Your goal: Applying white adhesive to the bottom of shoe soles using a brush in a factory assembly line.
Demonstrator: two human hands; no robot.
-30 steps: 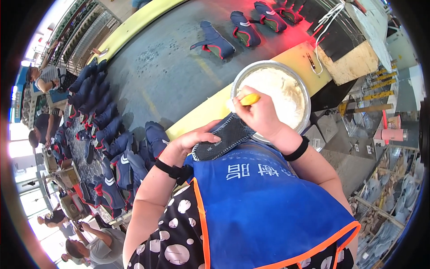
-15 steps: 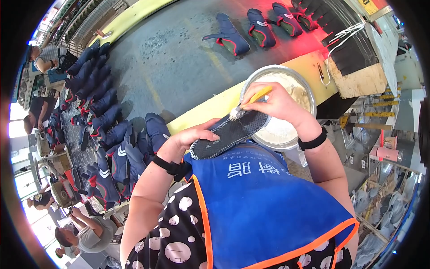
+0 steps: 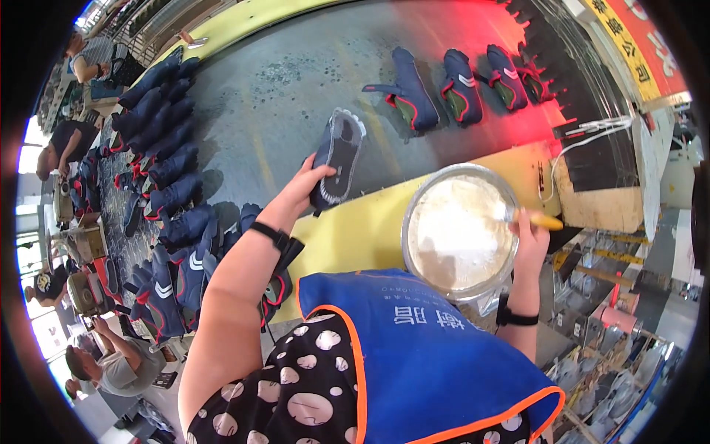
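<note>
My left hand [image 3: 305, 183] grips a dark shoe upper [image 3: 353, 152] by its near end, thumb on the stitched underside. The upper's underside faces up, with pale stitching round the rim, and it is over the grey work surface [image 3: 288, 111]. At the right, the fingers of my right hand [image 3: 529, 240] are closed on a brush with a yellow handle [image 3: 546, 221]. The brush head is at the right rim of a round metal bowl [image 3: 408, 248] of creamy white paste [image 3: 455, 229]. Whether the bristles touch the paste is hard to tell.
Several navy and red shoe uppers [image 3: 416, 92] lie at the far right under red light; many more [image 3: 174, 166] crowd the left. A yellow ledge [image 3: 347, 237] runs along the near edge. A white cable [image 3: 584, 133] hangs at right. Other people [image 3: 122, 362] work at the left.
My left hand has carried the upper away from my apron, out over the grey surface, and turned it more upright. My right hand has moved the brush off the upper, rightward to the bowl's rim.
</note>
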